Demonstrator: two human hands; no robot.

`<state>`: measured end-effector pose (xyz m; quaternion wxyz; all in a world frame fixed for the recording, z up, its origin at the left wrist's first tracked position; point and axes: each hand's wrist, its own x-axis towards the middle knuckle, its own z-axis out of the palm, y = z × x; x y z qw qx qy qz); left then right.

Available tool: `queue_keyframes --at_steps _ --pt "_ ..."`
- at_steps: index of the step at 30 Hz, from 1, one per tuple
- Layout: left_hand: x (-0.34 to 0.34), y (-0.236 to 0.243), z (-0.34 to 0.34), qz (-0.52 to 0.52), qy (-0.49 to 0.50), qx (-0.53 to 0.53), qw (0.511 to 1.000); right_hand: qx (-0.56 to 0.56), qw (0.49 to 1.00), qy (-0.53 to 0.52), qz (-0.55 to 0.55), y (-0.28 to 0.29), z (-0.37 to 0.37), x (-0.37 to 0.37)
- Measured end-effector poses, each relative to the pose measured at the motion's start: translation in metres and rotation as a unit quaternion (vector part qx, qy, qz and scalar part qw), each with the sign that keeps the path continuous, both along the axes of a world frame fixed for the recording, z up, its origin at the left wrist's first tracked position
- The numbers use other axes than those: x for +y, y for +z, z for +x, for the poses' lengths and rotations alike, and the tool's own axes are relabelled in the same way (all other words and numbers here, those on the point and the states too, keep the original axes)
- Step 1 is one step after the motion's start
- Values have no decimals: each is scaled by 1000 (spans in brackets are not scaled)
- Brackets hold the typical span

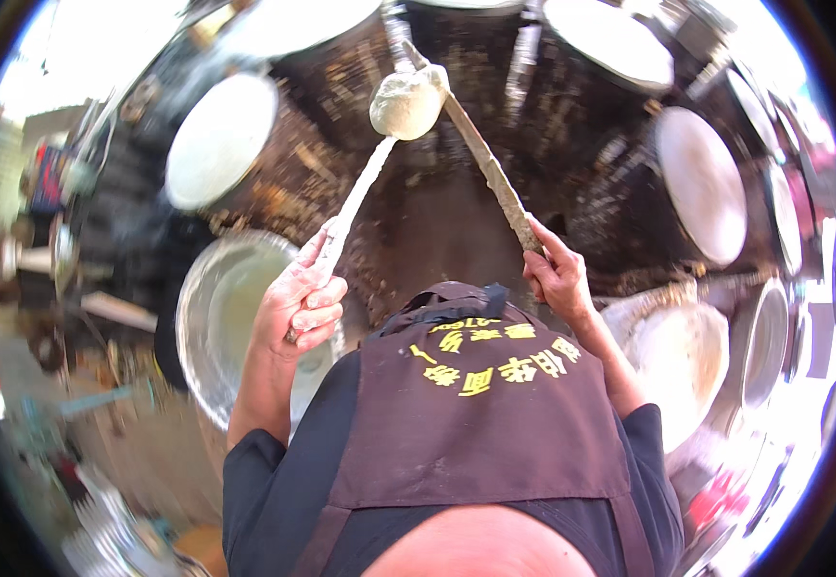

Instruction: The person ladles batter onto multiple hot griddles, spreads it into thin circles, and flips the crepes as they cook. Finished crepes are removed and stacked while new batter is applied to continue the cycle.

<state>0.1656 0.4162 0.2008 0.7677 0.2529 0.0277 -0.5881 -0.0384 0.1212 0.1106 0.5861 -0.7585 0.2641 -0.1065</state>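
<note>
My left hand (301,298) is closed round the near end of a stick (353,207) coated in pale paste. At its far end sits a rounded lump of what looks like dough (405,106), held up away from my body. From the other side my right hand (558,273) grips a long flat wooden strip (491,165) smeared with the same paste. Near its far end the strip meets the right side of the lump, and its tip shows beyond it. Stick and strip slant inward and come together at the lump.
A large metal basin (187,317) with pale cloudy liquid stands under my left forearm. Round dark vessels with white tops, such as one at the left (222,141) and one at the right (700,186), ring the dark floor (442,226). Beside my right forearm is a pale-filled vessel (683,356).
</note>
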Motion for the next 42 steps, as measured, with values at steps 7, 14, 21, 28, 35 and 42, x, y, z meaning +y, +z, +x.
queue_keyframes --at_steps 7,14,21,28,35,42 --pt "-166 51 -6 10 -255 -8 967 -11 951 -192 -241 19 -140 -17" --pt "-309 70 -52 -5 -457 104 884 89 885 -399 -223 71 -211 10" --pt "-416 52 -116 -37 -555 -42 830 152 816 -499 -250 96 -221 -5" --pt "-482 -1 -160 -51 -449 -505 735 239 787 -526 -218 74 -185 -52" --pt "-554 18 -101 -90 -187 -933 293 347 731 -540 -232 40 -151 -69" --pt "-618 18 -35 -214 -79 -782 580 391 685 -563 -247 19 -111 -104"
